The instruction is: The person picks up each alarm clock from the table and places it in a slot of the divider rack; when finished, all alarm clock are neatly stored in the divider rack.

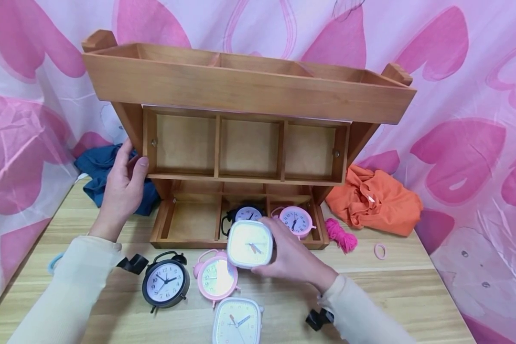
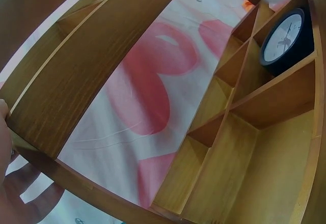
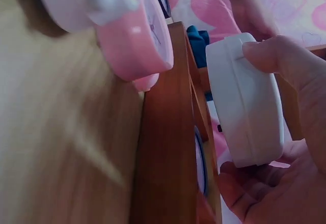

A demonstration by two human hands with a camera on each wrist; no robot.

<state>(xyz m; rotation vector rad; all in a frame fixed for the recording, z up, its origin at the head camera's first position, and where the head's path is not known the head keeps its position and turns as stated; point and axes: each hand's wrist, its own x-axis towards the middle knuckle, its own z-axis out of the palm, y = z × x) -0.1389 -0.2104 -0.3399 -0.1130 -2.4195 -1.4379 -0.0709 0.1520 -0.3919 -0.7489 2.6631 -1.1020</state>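
Note:
A tiered wooden shelf (image 1: pixel 249 88) with divided trays stands on the table. My left hand (image 1: pixel 122 186) grips its left side at the middle tray, thumb in front. My right hand (image 1: pixel 290 253) holds a white square alarm clock (image 1: pixel 249 243) between thumb and fingers, above the front of the bottom tray; the right wrist view shows the white clock (image 3: pixel 247 102) edge-on. Behind it, a black alarm clock (image 1: pixel 248 213) sits in the bottom tray's middle compartment, partly hidden. A pink alarm clock (image 1: pixel 295 222) occupies the right compartment. The middle tray holds nothing.
Before the shelf stand a black twin-bell clock (image 1: pixel 166 283), a pink clock (image 1: pixel 217 279) and another white square clock (image 1: pixel 237 322). Blue cloth (image 1: pixel 96 165) lies left, orange cloth (image 1: pixel 374 200) right, near pink yarn (image 1: pixel 341 235) and a pink ring (image 1: pixel 380 245). A heart-patterned curtain (image 1: pixel 460 157) hangs behind.

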